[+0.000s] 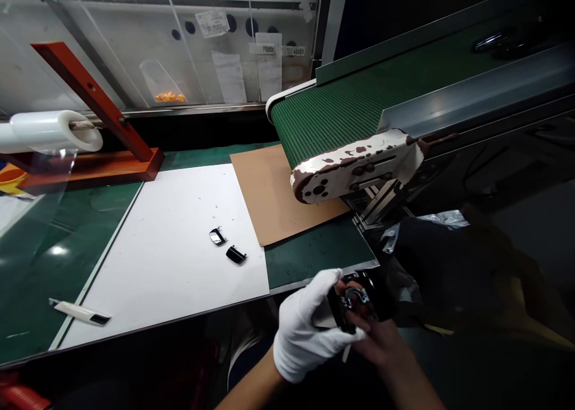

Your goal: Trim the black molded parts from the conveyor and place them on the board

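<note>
My left hand (305, 326), in a white glove, and my right hand (372, 341), ungloved, meet at the front edge of the bench. Both grip a glossy black plastic part (348, 302) with a curved opening, and my fingers hide much of it. Further left, two small glossy black parts (217, 237) (236, 255) lie apart on a white board (157, 260). Several tiny bits are scattered on that board. Neither hand touches the board.
A green belt conveyor (345, 110) with a chipped white end cap overhangs a brown cardboard sheet (281, 194). A black bag (435, 272) lies at right. A utility knife (79, 311) rests at the board's left edge, near a film roll (49, 131) on a red stand (94, 98).
</note>
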`<state>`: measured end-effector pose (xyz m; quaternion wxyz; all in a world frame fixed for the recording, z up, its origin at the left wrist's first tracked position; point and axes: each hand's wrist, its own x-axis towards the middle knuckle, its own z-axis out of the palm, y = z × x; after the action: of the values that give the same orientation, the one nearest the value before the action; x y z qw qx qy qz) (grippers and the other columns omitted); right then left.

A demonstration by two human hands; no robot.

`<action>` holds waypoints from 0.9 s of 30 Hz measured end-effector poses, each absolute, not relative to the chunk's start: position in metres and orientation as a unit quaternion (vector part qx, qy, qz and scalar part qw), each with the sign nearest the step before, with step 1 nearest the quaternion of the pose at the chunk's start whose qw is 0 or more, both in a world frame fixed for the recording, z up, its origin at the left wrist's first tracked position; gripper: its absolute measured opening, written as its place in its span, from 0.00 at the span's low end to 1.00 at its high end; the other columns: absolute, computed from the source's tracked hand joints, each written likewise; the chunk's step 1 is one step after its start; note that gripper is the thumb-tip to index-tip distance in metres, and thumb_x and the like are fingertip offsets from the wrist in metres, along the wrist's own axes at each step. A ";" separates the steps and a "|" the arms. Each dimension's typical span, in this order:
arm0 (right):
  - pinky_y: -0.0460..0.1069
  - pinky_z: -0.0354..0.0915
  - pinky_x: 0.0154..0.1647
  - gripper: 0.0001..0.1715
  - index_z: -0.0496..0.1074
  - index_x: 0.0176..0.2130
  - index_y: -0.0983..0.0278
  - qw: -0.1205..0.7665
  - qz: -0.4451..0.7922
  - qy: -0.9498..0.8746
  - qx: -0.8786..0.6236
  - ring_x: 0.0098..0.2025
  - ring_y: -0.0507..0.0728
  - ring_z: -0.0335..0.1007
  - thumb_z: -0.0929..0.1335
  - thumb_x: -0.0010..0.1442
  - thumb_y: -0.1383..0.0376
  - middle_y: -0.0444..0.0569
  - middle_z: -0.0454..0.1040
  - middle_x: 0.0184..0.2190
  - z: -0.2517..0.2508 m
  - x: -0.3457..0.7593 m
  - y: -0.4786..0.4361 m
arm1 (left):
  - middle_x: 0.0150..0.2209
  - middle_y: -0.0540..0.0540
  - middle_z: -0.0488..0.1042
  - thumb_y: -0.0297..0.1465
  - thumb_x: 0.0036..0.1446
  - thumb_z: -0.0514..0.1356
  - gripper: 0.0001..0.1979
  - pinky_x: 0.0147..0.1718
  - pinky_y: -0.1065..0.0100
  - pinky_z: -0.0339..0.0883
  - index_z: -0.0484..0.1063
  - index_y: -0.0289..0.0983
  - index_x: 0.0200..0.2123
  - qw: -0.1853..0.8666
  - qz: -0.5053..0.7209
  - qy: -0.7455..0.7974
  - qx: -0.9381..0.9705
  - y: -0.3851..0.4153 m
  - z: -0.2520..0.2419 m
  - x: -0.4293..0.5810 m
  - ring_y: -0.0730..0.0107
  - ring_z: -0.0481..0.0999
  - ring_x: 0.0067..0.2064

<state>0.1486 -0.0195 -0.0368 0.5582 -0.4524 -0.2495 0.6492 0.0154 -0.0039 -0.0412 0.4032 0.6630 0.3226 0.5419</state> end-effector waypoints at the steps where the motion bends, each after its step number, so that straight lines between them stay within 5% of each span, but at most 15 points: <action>1: 0.41 0.42 0.11 0.21 0.70 0.22 0.61 0.560 0.649 -0.248 -0.452 0.13 0.42 0.36 0.76 0.39 0.50 0.36 0.60 0.16 -0.036 0.154 -0.018 | 0.47 0.42 0.76 0.41 0.46 0.69 0.34 0.45 0.65 0.74 0.63 0.40 0.55 0.398 0.519 0.333 0.679 -0.001 -0.039 0.012 0.60 0.78 0.45; 10: 0.41 0.36 0.13 0.23 0.66 0.20 0.66 0.490 0.670 -0.270 -0.488 0.14 0.42 0.36 0.80 0.36 0.58 0.34 0.52 0.12 -0.031 0.172 -0.024 | 0.39 0.49 0.75 0.30 0.53 0.63 0.14 0.38 0.70 0.71 0.70 0.42 0.44 0.443 0.227 0.375 0.782 0.012 -0.005 -0.004 0.67 0.76 0.38; 17: 0.41 0.36 0.14 0.24 0.65 0.21 0.65 0.400 0.642 -0.297 -0.583 0.15 0.43 0.38 0.78 0.38 0.54 0.33 0.50 0.12 -0.037 0.165 -0.031 | 0.36 0.48 0.75 0.25 0.47 0.64 0.12 0.36 0.68 0.70 0.70 0.38 0.38 0.403 0.122 0.404 0.812 0.010 -0.014 0.000 0.63 0.76 0.36; 22: 0.41 0.40 0.14 0.21 0.68 0.22 0.65 0.466 0.657 -0.251 -0.538 0.15 0.43 0.40 0.79 0.36 0.59 0.34 0.52 0.13 -0.037 0.176 -0.040 | 0.38 0.50 0.75 0.30 0.51 0.64 0.11 0.37 0.71 0.70 0.70 0.41 0.39 0.420 0.182 0.361 0.812 0.014 -0.006 0.001 0.67 0.75 0.39; 27: 0.39 0.41 0.09 0.18 0.70 0.23 0.61 0.635 0.667 -0.111 -0.373 0.14 0.42 0.40 0.80 0.35 0.61 0.37 0.61 0.18 -0.032 0.189 -0.049 | 0.41 0.48 0.76 0.37 0.49 0.67 0.23 0.41 0.70 0.71 0.68 0.42 0.48 0.426 0.305 0.251 0.814 0.009 0.011 0.003 0.66 0.77 0.39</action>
<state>0.1886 -0.0491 -0.0322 0.6348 -0.3735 -0.1106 0.6674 0.0031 0.0086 0.0113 0.4257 0.8141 0.2512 0.3048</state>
